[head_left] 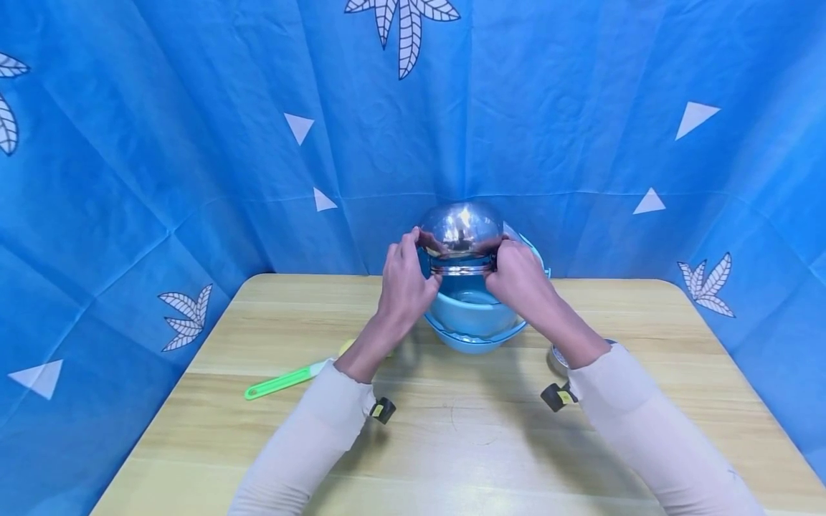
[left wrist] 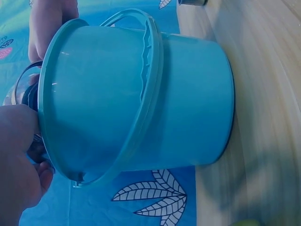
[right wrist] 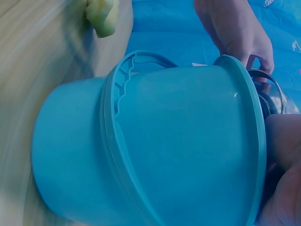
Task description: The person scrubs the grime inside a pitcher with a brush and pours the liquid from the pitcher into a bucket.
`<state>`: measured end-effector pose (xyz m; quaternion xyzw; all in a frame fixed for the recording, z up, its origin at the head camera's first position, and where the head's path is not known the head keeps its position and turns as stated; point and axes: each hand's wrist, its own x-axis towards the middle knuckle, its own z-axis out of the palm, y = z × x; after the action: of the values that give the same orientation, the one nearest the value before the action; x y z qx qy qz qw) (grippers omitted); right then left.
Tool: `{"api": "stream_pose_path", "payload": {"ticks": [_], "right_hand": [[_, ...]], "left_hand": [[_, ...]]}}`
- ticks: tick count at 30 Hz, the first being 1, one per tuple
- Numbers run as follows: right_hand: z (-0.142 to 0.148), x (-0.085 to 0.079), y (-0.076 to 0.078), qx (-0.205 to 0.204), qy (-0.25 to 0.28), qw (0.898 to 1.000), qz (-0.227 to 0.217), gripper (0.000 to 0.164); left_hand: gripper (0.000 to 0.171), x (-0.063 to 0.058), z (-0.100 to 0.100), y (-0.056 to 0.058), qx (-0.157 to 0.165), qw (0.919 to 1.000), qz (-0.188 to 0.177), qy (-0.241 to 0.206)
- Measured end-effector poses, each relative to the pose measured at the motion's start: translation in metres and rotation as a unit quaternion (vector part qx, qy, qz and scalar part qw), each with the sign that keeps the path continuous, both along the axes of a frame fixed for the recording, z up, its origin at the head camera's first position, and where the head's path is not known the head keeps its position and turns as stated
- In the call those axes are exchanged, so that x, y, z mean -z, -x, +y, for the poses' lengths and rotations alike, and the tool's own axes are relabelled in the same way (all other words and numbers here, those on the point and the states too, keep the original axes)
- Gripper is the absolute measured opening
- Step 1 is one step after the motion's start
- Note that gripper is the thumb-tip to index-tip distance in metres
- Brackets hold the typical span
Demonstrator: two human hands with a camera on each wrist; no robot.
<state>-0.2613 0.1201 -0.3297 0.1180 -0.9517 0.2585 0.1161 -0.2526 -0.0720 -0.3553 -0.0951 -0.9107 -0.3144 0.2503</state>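
Both hands hold a shiny round metal bowl (head_left: 461,228), tipped over with its rim toward me, above the mouth of a light blue plastic bucket (head_left: 474,319). My left hand (head_left: 408,283) grips the bowl's left side, thumb low by the rim and fingers over the outside. On the opposite side, my right hand (head_left: 519,276) grips the rim. The bucket (left wrist: 108,94) stands upright on the table, its handle (left wrist: 153,70) hanging down across the front. Part of the metal bowl (right wrist: 289,104) shows past the bucket's edge in the right wrist view. What the bowl contains is hidden.
A tool with a green handle (head_left: 279,383) lies on the wooden table (head_left: 445,459) at the left. Beside its tip is a pale yellow-green piece (right wrist: 102,18), partly behind my left arm. A small metal container (head_left: 557,362) stands under my right forearm. Blue patterned cloth (head_left: 548,129) hangs behind.
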Motion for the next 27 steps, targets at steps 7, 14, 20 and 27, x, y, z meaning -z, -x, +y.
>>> {"api": "stream_pose_path", "payload": {"ticks": [7,14,20,27], "right_hand": [[0.001,0.0,-0.002,0.005,0.002,1.0,0.004,0.033],[0.0,0.0,-0.005,0.026,-0.007,0.999,0.018,0.03],[0.0,0.0,-0.007,0.031,0.003,0.999,0.029,0.025],[0.003,0.001,-0.009,0.026,0.006,0.998,0.055,0.02]], "left_hand": [[0.082,-0.001,0.001,-0.001,-0.001,1.0,0.004,-0.005],[0.083,0.002,0.001,-0.003,0.002,0.9994,0.032,-0.012],[0.08,0.006,0.001,-0.003,0.009,0.9972,0.073,-0.01],[0.075,0.01,0.001,-0.001,0.017,0.9931,0.116,-0.001]]}}
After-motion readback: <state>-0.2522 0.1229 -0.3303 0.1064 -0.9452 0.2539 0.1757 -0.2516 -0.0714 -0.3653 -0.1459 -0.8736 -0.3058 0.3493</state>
